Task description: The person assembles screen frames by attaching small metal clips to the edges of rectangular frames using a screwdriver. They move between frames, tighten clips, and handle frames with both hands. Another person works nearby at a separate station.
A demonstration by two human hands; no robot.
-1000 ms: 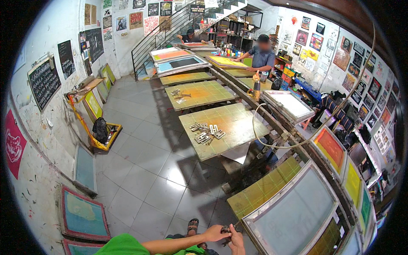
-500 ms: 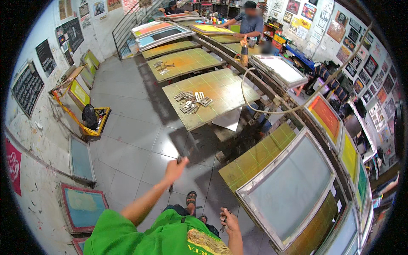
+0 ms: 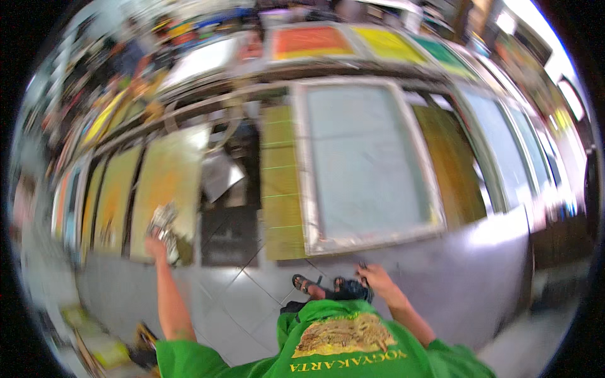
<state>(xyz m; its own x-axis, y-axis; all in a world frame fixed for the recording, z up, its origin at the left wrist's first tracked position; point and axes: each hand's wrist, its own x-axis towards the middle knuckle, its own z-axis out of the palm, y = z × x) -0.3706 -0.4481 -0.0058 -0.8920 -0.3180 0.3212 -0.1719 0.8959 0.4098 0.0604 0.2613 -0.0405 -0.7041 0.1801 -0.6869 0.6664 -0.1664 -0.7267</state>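
Observation:
My left hand (image 3: 154, 247) is stretched out toward the near edge of a yellow-brown board (image 3: 173, 164). In the view it overlaps the edge of a pile of metal hinge-like pieces (image 3: 165, 220) on that board. Motion smears its fingers, so I cannot see whether they touch the pile or hold anything. Low in front of my body, my right hand (image 3: 376, 279) is closed, and a small dark piece (image 3: 362, 269) pokes out at its fingertips. Beyond that hand, a pale blue-grey framed screen (image 3: 362, 157) lies on another board (image 3: 282, 189).
Framed screens, one orange (image 3: 312, 41) and one yellow (image 3: 387, 44), stand along the far side of the long rail (image 3: 252, 94). More framed screens (image 3: 498, 148) lie to the right. A white sheet (image 3: 220, 175) hangs in the gap between boards. Grey tiled floor (image 3: 242, 302) lies below.
The view has swung to the right, blurring the surroundings. My left hand has gone from above the floor to beside the metal pile. My right hand stays low and closed.

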